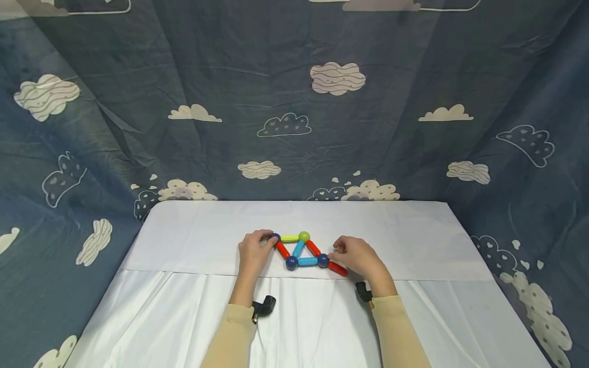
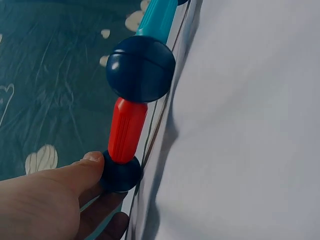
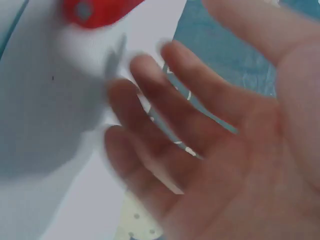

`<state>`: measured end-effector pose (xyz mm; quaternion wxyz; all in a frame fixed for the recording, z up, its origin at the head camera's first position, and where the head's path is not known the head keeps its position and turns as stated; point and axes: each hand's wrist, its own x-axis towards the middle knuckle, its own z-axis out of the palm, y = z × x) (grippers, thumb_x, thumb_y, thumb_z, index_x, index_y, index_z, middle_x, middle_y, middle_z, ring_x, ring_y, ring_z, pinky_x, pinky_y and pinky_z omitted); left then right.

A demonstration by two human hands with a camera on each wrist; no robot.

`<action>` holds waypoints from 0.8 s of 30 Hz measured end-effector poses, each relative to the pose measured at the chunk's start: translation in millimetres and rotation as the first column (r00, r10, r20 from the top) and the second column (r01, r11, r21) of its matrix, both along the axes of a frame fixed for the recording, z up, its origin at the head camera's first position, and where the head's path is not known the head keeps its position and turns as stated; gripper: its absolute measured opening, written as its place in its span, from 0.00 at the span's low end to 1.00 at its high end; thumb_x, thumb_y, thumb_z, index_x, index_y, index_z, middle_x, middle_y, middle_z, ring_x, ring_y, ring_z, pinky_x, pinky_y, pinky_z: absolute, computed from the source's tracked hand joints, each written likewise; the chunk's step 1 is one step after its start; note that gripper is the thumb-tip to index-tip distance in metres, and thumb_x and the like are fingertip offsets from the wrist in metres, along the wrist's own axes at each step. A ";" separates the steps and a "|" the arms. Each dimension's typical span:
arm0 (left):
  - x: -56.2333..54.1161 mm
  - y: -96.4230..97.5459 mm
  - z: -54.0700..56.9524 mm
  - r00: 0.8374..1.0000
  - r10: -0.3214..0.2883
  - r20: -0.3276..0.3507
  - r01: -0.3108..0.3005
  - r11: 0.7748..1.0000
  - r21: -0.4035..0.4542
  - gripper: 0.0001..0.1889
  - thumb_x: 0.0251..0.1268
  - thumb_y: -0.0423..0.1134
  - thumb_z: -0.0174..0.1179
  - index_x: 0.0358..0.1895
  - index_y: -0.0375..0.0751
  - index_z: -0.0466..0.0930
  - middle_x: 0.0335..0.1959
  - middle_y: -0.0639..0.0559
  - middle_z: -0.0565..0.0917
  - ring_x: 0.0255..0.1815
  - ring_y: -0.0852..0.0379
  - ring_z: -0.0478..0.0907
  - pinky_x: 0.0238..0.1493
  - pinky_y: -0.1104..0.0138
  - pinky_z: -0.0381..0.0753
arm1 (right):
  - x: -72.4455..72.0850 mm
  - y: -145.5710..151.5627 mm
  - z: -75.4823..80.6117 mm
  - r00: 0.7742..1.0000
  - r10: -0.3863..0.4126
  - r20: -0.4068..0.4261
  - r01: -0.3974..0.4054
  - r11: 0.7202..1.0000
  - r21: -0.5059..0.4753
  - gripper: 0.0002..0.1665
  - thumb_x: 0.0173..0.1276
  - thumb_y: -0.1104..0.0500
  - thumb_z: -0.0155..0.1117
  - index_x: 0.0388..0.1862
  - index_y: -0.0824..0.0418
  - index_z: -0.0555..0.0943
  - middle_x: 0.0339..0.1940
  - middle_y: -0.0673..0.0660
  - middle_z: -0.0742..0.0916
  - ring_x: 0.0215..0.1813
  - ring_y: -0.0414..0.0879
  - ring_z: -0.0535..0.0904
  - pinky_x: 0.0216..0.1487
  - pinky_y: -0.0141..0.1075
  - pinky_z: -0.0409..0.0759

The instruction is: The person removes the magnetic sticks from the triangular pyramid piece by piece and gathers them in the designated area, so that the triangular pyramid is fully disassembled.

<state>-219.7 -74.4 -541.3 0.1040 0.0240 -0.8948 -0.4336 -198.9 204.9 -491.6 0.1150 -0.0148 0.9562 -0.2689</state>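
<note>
Left hand (image 1: 252, 253) pinches the dark blue ball (image 2: 122, 176) at the left corner of the rod-and-ball frame (image 1: 308, 261), located between both hands. Right hand (image 1: 362, 257), fingers loosely curved and spread, is just beside the outer red rod (image 1: 338, 269).

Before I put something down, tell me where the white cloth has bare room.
White cloth lies bare left of the left hand, right of the right hand, behind the sticks up to the curtain, and, creased, between the sleeves. The crowded spot is between the hands: joined sticks and balls.
</note>
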 end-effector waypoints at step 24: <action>10.5 30.3 0.4 0.981 -0.188 0.037 0.188 0.982 0.002 0.13 0.68 0.48 0.73 0.51 0.48 0.91 0.48 0.52 0.92 0.56 0.47 0.83 0.68 0.44 0.71 | -6.3 -31.7 -28.9 0.982 -0.105 -0.157 0.058 0.959 -0.279 0.28 0.71 0.54 0.75 0.67 0.59 0.83 0.68 0.61 0.85 0.69 0.59 0.81 0.73 0.56 0.78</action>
